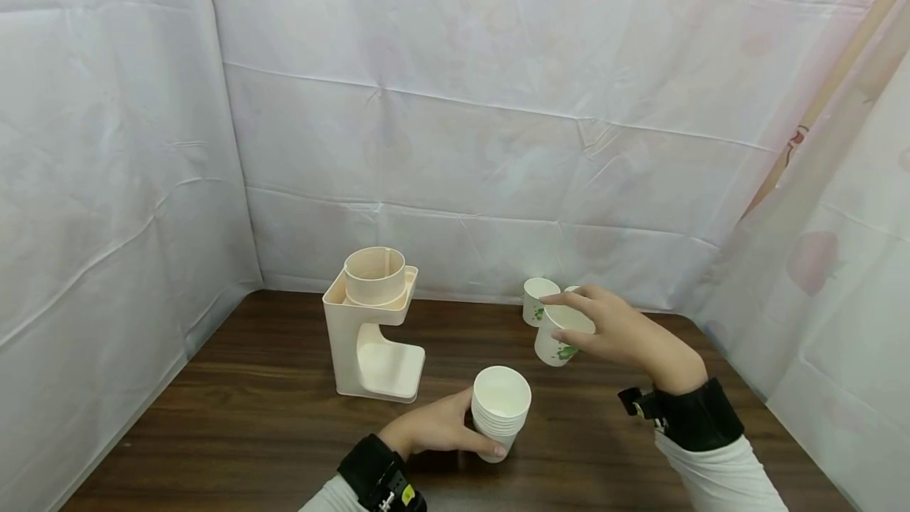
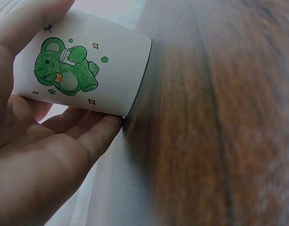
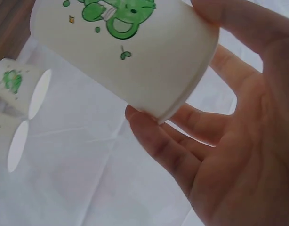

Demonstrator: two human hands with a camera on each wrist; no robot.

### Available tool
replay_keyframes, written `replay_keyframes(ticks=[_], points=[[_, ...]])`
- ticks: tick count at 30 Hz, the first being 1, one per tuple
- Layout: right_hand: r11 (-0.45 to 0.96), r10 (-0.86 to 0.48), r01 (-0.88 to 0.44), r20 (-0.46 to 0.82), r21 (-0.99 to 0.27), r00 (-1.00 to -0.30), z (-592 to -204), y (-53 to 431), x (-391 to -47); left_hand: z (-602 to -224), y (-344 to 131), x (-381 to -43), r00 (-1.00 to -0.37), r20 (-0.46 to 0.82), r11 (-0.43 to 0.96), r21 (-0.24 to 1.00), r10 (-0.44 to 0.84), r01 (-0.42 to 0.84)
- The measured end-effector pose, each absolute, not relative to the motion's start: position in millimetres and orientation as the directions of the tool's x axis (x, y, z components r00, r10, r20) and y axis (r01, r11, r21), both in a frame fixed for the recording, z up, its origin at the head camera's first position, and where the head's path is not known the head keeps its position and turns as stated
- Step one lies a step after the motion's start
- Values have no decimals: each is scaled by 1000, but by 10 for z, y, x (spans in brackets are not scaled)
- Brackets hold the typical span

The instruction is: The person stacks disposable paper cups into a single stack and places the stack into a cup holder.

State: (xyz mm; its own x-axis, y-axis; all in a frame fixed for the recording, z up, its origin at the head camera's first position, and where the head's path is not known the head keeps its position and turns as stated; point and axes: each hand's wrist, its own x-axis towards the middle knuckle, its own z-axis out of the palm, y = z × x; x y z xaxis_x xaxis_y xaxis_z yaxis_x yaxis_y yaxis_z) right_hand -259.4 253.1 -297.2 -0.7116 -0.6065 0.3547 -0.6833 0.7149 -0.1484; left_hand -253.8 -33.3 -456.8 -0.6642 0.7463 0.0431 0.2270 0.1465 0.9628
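Observation:
My left hand (image 1: 444, 425) grips a stack of nested white paper cups (image 1: 502, 397) at the table's front middle. In the left wrist view, the lowest cup (image 2: 83, 66) shows a green bear print, with the thumb above it and fingers beneath. Farther right, my right hand (image 1: 614, 330) holds a single paper cup (image 1: 550, 344) near its rim, between thumb and fingers; the right wrist view shows those fingers (image 3: 158, 141) at the rim. Whether this cup touches the table I cannot tell. Behind it stands another paper cup (image 1: 538, 300), and a third (image 3: 5, 141) is mostly hidden in the head view.
A cream plastic stand (image 1: 348, 346) with a round tube (image 1: 374, 275) on top and a flat lower shelf is left of the stack. The dark wooden table (image 1: 235, 409) meets white cloth (image 1: 462, 141) at the back and sides.

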Motion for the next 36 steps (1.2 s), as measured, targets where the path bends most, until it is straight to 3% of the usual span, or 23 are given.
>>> replay_keyframes(ticks=[9, 15, 36], points=[[652, -662, -756, 440, -61, -607, -2903, 2384, -2509, -4574, -331, -2536, -652, 50, 135, 964, 756, 231], [640, -654, -767, 486, -53, -579, -2860, 2296, -2405, -4568, -334, -2536, -648, 49, 131, 965, 760, 226], [463, -756, -886, 520, -7, -399, -2824, 1987, -2132, -4562, -355, -2557, -604, 69, 96, 967, 794, 237]])
